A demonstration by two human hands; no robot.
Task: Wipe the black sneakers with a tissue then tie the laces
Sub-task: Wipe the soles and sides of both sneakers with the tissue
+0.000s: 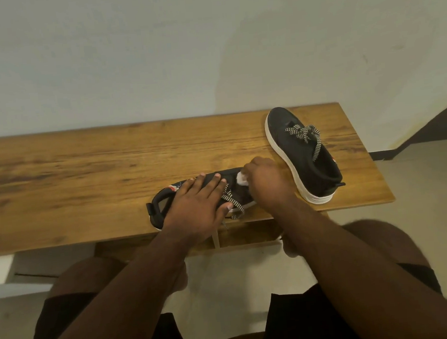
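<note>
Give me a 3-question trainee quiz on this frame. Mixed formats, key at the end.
1. True or false: the tissue is in the left hand.
2. Multiple choice: the near sneaker lies A) upright on its sole, B) tipped on its side at the table's front edge, C) on the floor.
3. Short answer: what is loose on the far sneaker?

Key:
1. False. The right hand holds it against the near sneaker; the left hand lies flat on that shoe, steadying it.
2. B, on the wooden table.
3. Its laces, untied across the tongue.
</note>
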